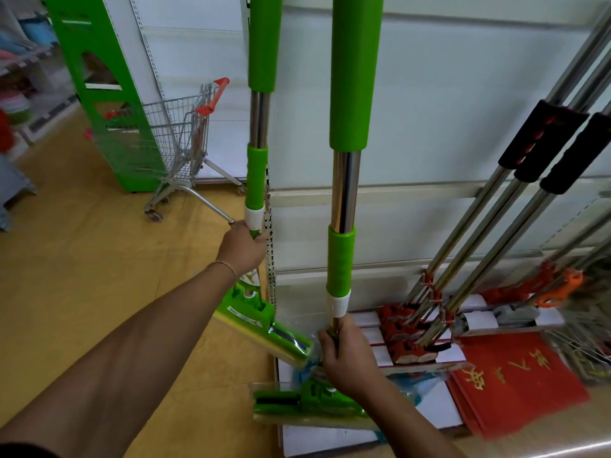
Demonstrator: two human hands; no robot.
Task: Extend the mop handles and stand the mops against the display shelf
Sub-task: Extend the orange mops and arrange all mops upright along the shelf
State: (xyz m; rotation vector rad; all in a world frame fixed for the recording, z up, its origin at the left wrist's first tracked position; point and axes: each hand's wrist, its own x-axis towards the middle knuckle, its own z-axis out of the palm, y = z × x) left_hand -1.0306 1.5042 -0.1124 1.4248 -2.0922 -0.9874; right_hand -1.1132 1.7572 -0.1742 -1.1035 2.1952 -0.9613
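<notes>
Two green-sleeved chrome sponge mops, left mop [259, 127] and right mop [345, 193], are being gripped by clenched fingers of the left hand [241, 247] and right hand [347, 361]; either head may be sliding off the white display shelf [429, 110] at 12 o'clock, toppling.

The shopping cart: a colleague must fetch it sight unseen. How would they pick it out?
Start at the tall green display stand on the left, on the tan floor. The shopping cart is parked against its right side, before the white shelf. It is the only wire basket on wheels, with red-orange handle ends.

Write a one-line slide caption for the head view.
Each hand, left and right, grips a green mop, left mop and right mop, upright before a white shelf.
</notes>
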